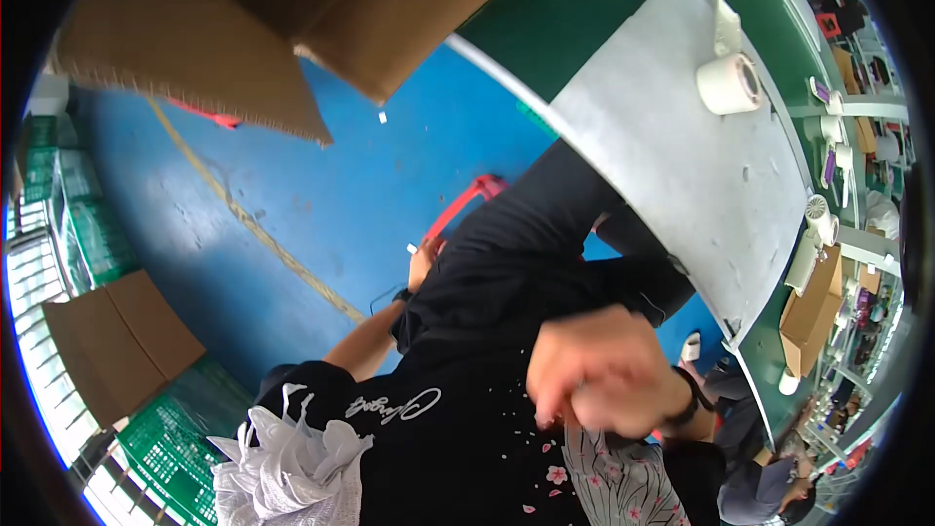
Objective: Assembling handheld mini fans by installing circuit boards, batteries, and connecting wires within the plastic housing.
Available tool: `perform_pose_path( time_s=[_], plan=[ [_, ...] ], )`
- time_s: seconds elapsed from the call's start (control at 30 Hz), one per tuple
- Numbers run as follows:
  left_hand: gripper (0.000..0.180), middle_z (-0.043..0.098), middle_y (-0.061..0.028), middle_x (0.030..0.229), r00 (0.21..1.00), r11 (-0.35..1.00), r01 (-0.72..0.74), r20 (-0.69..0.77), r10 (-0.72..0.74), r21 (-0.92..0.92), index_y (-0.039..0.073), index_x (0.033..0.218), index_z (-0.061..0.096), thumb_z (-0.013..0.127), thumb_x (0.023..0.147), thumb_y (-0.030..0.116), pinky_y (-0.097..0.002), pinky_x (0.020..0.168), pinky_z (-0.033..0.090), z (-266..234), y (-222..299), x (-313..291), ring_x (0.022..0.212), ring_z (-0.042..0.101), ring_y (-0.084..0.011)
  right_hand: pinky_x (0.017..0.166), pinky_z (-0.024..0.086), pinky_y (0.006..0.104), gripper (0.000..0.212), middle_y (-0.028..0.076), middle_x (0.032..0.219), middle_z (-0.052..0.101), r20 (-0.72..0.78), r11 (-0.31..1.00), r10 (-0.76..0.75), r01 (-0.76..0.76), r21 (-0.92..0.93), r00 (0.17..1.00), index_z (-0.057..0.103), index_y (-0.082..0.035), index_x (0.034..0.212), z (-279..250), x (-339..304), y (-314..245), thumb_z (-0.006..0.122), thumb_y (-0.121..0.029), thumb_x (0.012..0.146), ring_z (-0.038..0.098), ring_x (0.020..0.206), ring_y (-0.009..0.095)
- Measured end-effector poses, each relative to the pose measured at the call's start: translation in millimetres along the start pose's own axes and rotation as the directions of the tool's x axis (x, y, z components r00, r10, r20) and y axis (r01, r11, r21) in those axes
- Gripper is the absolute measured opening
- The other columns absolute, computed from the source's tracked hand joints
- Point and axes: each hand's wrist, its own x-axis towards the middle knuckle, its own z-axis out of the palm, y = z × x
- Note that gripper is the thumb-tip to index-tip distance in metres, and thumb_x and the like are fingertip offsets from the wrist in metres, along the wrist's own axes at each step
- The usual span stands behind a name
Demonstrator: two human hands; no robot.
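My left hand [425, 263] reaches down beside my thigh, its fingers curled at the end of a red plastic bar [454, 210] that looks like part of a stool. A small white bit [412, 248] shows by those fingertips. My right hand [609, 370] is raised in front of my chest, blurred by motion. Its fingers are bent inward like a fist, and whatever they hold is hidden. Just below it hangs grey floral cloth [623, 477]. A dark band is on each wrist.
The green worktable [575, 15] on the right carries a white sheet [672, 136] and a white cylindrical device [729, 84]. An open cardboard box [390, 0] juts out at the upper left. Green crates [185, 448] stand at the lower left. Other people sit at the far right.
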Motion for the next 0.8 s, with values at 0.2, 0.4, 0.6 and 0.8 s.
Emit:
perform_pose_path(
  time_s=[0.2, 0.4, 0.6, 0.8],
  plan=[
    [0.031, 0.062, -0.0208, 0.103, 0.951, 0.923, -0.303, 0.139, 0.276, 0.236, 0.006, 0.108, 0.062, 0.057, 0.090, 0.031, -0.0473, 0.079, 0.049, 14, -66, 24, 0.091, 0.059, -0.0449, 0.044, 0.024, 0.0224, 0.027, -0.002, 0.062, 0.040, -0.652, 0.900, 0.313, 0.004, 0.437, 0.691, 0.051, -0.009, 0.074, -110, -121, 154, 0.045, -0.021, 0.097, 0.032, 0.047, 0.007],
    [0.034, 0.065, -0.0154, 0.105, 0.955, 0.903, -0.175, 0.292, 0.058, 0.392, 0.008, 0.108, 0.062, 0.057, 0.090, 0.036, -0.0496, 0.081, 0.049, -14, -99, 33, 0.096, 0.060, -0.0405, 0.047, 0.029, 0.0235, 0.026, 0.001, 0.073, 0.046, -0.927, 0.999, 0.024, 0.031, 0.039, 0.375, 0.053, -0.011, 0.084, -163, -202, 260, 0.045, -0.029, 0.101, 0.037, 0.054, 0.008],
    [0.037, 0.065, -0.0136, 0.100, 0.981, 0.932, -0.163, 0.158, 0.116, 0.323, 0.007, 0.108, 0.062, 0.056, 0.091, 0.039, -0.0475, 0.078, 0.050, -28, -68, 2, 0.091, 0.061, -0.0366, 0.050, 0.033, 0.0248, 0.022, 0.003, 0.085, 0.050, -0.580, 0.411, -0.614, -0.411, -0.814, 0.536, 0.054, -0.012, 0.087, -232, -250, 339, 0.048, -0.028, 0.100, 0.041, 0.062, 0.008],
    [0.040, 0.065, -0.0115, 0.095, 0.994, 0.986, -0.106, 0.019, 0.104, 0.132, 0.007, 0.107, 0.062, 0.054, 0.092, 0.043, -0.0450, 0.074, 0.050, -21, -64, -78, 0.084, 0.063, -0.0319, 0.049, 0.033, 0.0246, 0.023, 0.003, 0.080, 0.049, -0.557, 0.599, -0.553, -0.170, -0.783, 0.619, 0.052, -0.013, 0.084, -284, -236, 359, 0.050, -0.030, 0.099, 0.041, 0.060, 0.009]
  ],
)
